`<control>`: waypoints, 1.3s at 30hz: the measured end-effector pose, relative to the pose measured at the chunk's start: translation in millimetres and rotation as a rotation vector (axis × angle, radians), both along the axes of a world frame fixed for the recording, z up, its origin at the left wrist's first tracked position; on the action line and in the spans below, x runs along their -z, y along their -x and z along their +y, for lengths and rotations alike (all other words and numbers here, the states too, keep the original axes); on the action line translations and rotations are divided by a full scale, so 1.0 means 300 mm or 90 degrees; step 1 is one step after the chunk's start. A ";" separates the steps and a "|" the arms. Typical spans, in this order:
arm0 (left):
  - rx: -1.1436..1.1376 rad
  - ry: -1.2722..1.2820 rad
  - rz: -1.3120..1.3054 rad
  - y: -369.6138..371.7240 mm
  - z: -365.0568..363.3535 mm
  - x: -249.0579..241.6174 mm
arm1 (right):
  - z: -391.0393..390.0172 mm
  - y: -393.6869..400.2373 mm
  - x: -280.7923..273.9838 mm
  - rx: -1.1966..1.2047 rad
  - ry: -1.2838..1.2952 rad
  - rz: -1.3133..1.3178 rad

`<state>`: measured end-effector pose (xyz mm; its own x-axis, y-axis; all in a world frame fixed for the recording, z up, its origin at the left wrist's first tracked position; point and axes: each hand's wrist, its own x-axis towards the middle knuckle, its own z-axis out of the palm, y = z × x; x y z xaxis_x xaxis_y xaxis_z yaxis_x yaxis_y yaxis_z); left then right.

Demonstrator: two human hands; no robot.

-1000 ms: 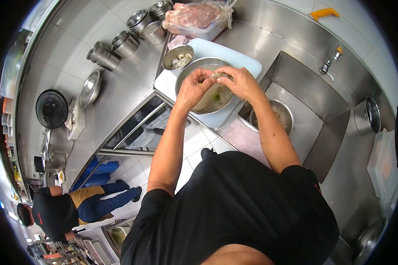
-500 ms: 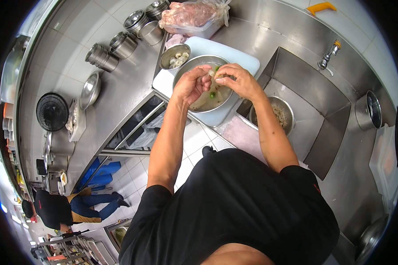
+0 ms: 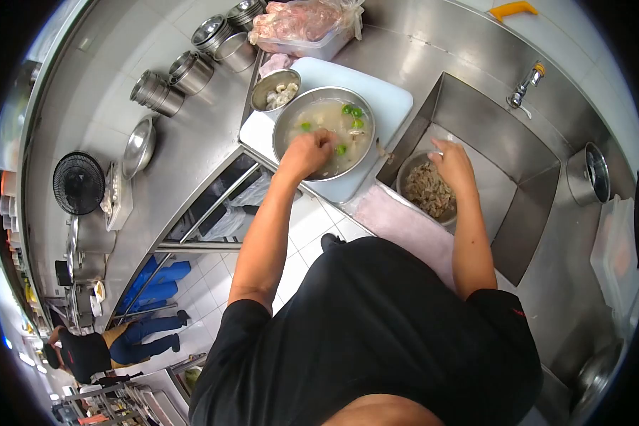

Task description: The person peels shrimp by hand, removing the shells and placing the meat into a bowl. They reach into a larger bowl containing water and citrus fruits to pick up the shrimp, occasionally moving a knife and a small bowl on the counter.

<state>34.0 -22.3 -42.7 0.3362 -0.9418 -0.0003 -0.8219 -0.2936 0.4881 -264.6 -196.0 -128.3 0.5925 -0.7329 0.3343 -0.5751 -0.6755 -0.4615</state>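
Note:
A large metal bowl (image 3: pixel 280 126) of cloudy liquid, with green pieces and pale bits floating in it, rests on the light blue cutting board (image 3: pixel 387 96). My left hand (image 3: pixel 309 153) dips its curled fingers into this liquid; what they hold, if anything, is hidden. Over the sink, my right hand (image 3: pixel 453 165) is above a second bowl (image 3: pixel 403 174) full of brownish scraps (image 3: pixel 427 190), its fingers parted. A small brownish piece (image 3: pixel 382 148) shows between the two bowls. Beside the large bowl, a smaller metal bowl (image 3: pixel 263 91) holds pale peeled pieces (image 3: pixel 282 95).
Bagged meat (image 3: pixel 298 27) sits in a clear tub at the back. Stacked metal containers (image 3: pixel 190 72) line the left counter. A faucet (image 3: pixel 524 91) rises behind the sink (image 3: pixel 536 177). A pink cloth (image 3: pixel 405 231) lies on the front edge. Another person (image 3: pixel 85 353) stands far left.
My hands have parted: the right moved from the large bowl to above the scraps bowl and opened, while the left lowered into the liquid. The other person has shifted slightly.

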 end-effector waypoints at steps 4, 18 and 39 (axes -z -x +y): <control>-0.111 0.066 0.419 0.054 0.010 -0.090 | 0.109 -0.163 -0.270 -0.131 -0.040 -0.227; -0.109 0.150 0.378 0.066 0.071 -0.185 | 0.231 -0.487 -0.369 -0.330 -0.161 -0.231; -0.114 0.333 0.740 0.159 0.067 -0.113 | 0.221 -0.497 -0.320 -0.335 -0.221 -0.400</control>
<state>-13.7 -2.2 -8.9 0.5090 -0.8605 -0.0232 0.1918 0.0871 0.9776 -115.4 -129.8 -32.3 0.6624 -0.5380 0.5214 0.1990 -0.5446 -0.8148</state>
